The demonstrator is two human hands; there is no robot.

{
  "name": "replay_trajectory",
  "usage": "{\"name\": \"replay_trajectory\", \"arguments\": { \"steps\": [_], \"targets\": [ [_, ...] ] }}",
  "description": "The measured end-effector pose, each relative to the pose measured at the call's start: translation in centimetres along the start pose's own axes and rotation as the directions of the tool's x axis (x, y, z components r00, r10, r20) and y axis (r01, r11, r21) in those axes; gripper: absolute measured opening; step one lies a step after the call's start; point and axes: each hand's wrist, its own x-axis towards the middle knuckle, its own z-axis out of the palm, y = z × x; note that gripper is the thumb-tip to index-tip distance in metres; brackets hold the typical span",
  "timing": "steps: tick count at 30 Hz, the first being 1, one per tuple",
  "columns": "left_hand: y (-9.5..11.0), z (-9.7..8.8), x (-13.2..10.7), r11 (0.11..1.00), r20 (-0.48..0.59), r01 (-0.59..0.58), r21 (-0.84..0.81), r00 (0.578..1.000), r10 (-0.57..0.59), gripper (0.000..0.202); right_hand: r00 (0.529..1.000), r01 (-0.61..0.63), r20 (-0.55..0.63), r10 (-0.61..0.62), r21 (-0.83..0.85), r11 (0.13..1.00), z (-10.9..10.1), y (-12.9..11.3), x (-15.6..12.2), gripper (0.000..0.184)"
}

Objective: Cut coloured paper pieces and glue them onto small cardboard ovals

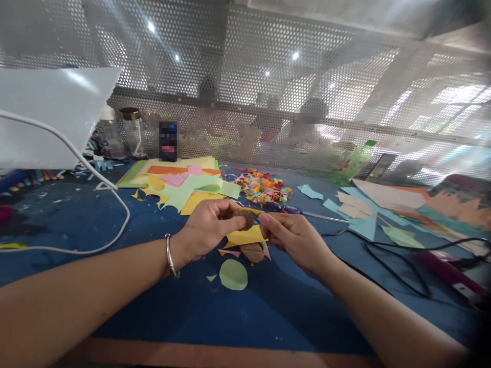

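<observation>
My left hand [213, 222], a silver bangle on its wrist, pinches a small brown disc [246, 218] between thumb and fingers. My right hand [291, 235] is closed at the disc's right side, on the edge of a piece of yellow paper [253, 210] behind it. A bit of blue shows by the right thumb, too small to name. Below the hands lie a folded yellow paper piece [245, 235], a brown piece [253, 252] and pink scraps. Nearer me, a pale green paper circle [233, 275] lies flat on the blue table [184, 312].
Green and yellow cut sheets [199, 186] and a heap of colourful snippets [264, 187] lie behind the hands. A long tool with a metal shaft [326, 216] rests beyond the right hand. Cables [399, 266] run at right; a white cord [126, 214] loops at left.
</observation>
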Motion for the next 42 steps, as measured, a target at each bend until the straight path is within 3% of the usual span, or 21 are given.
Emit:
{"name": "replay_trajectory", "arguments": {
  "steps": [19,25,42],
  "targets": [
    [-0.33,-0.1,0.0,1.0,0.016,0.021,0.022,1.0,-0.022,0.018,1.0,0.014,0.007,-0.014,-0.029,0.999,0.01,-0.19,-0.11,0.054],
    [-0.09,-0.08,0.07,0.999,0.01,-0.021,0.039,1.0,0.021,0.014,1.0,0.013,0.006,-0.013,-0.037,0.999,-0.04,-0.4,-0.15,0.053],
    [-0.19,-0.17,0.13,1.0,0.064,0.027,0.013,0.998,-0.028,0.014,0.999,0.036,-0.005,-0.037,-0.083,0.996,-0.18,-0.23,-0.11,0.053]
  ]
}}
